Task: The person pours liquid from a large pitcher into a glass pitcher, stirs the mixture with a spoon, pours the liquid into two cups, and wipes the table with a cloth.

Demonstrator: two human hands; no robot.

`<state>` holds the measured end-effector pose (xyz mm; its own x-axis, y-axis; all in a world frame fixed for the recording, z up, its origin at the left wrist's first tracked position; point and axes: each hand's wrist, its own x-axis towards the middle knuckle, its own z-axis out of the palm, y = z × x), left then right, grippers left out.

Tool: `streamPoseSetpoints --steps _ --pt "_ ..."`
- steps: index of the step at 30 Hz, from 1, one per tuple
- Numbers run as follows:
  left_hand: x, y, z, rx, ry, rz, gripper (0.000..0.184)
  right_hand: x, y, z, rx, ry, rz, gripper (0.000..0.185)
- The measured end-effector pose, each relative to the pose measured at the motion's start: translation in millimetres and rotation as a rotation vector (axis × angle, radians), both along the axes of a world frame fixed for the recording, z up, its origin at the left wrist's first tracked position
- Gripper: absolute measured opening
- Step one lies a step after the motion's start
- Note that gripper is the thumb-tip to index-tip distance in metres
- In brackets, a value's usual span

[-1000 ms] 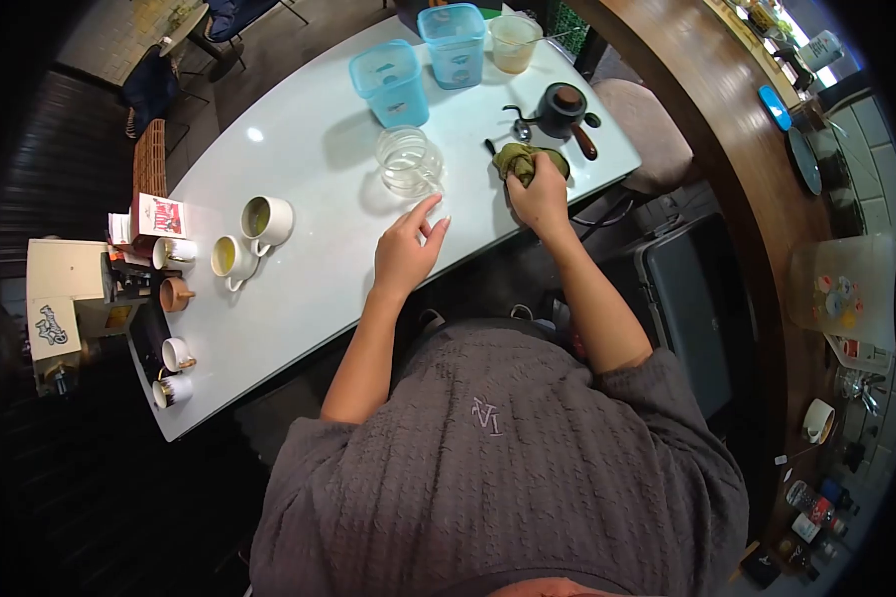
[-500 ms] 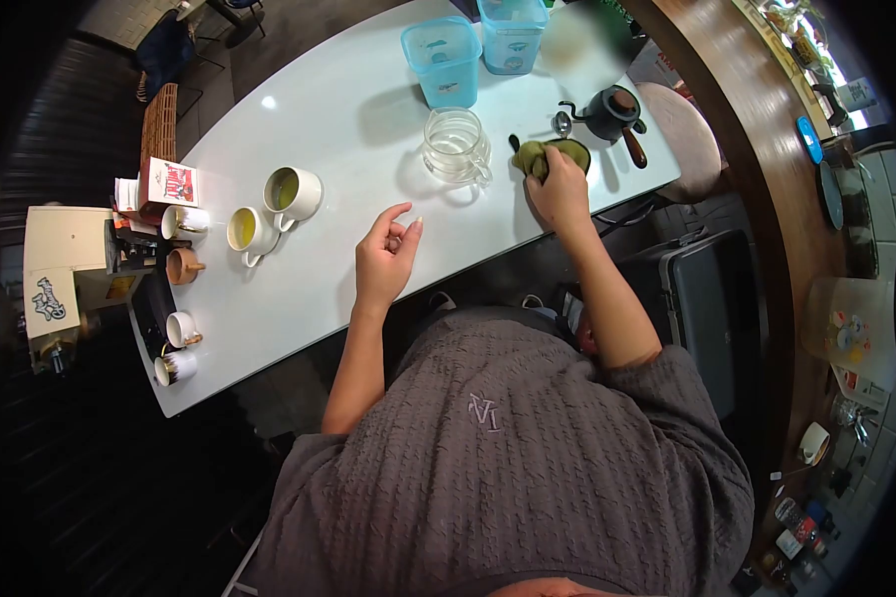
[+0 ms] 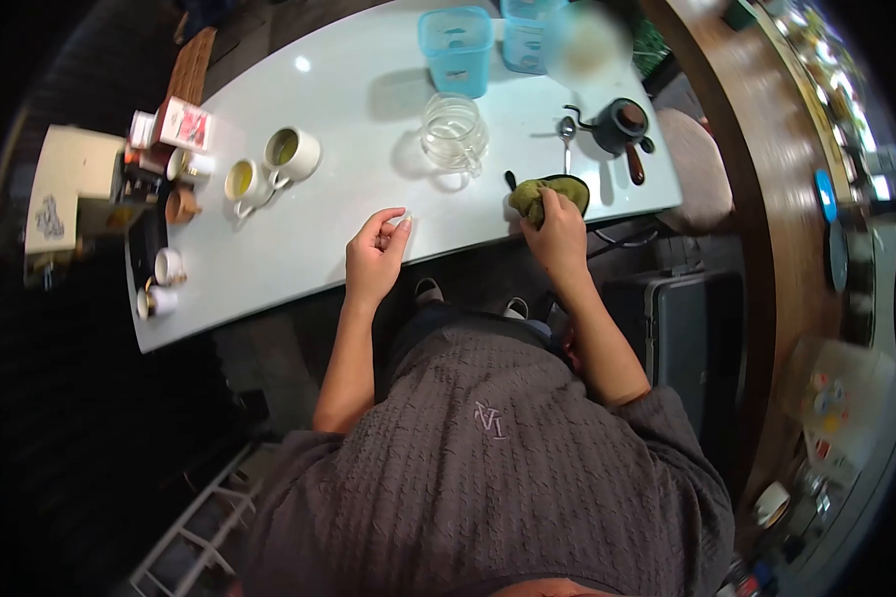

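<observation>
My right hand (image 3: 560,236) pinches a folded green cloth (image 3: 531,202) near the table's front edge. A dark rim shows around the cloth, and a small black handle-like piece (image 3: 510,180) sticks out at its left; what lies beneath is hidden. Over the front edge, my left hand (image 3: 373,257) is loosely curled with thumb and forefinger apart, and I see nothing in it. Between the hands and farther back stands a clear glass jug (image 3: 454,134). A metal spoon (image 3: 567,139) lies behind the cloth, left of a dark kettle (image 3: 619,126) with a wooden handle.
Two white mugs (image 3: 293,154) of yellow-green liquid stand on the left of the white table (image 3: 348,169). Several other cups, boxes (image 3: 187,124) and a cream machine (image 3: 70,189) line the left end. Blue plastic containers (image 3: 458,55) stand at the back. A black case (image 3: 692,328) is below right.
The view has shifted, so the table appears turned slightly. My right hand stays on the green cloth, which now shows lower in view. The left hand keeps its loose curl.
</observation>
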<state>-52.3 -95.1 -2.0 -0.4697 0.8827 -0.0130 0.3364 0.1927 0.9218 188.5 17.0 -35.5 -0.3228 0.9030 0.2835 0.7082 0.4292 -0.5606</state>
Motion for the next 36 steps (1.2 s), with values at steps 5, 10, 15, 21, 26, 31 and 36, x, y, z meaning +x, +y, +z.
streamPoseSetpoints --steps 5,10,15,21,26,31,36 --pt "-9.5 -41.5 -0.7 -0.032 -0.013 0.138 0.019 -6.5 -1.5 -1.5 0.024 -0.056 0.019 0.041" --pt "-58.6 -83.3 -12.1 0.062 -0.117 0.326 0.018 -46.4 -29.7 4.4 0.008 -0.107 0.051 0.041" --pt "-142.0 -112.7 -15.2 0.079 -0.145 0.418 0.021 -119.3 -59.6 1.9 0.027 -0.118 0.101 0.040" --pt "-239.9 -154.2 -14.4 0.128 -0.140 0.399 0.022 -238.4 -78.9 2.4 0.072 -0.125 0.177 0.032" --pt "-293.9 -205.9 -23.6 0.116 -0.180 0.470 0.022 -337.4 -87.8 -2.8 0.057 -0.154 0.278 0.034" --pt "-311.0 -243.0 -22.8 0.076 -0.220 0.497 0.022 -401.5 -112.2 -12.8 0.137 -0.129 0.414 0.027" --pt "-306.6 -255.8 -33.2 0.100 -0.288 0.542 0.023 -430.3 -133.4 -16.5 0.169 -0.108 0.536 0.032"
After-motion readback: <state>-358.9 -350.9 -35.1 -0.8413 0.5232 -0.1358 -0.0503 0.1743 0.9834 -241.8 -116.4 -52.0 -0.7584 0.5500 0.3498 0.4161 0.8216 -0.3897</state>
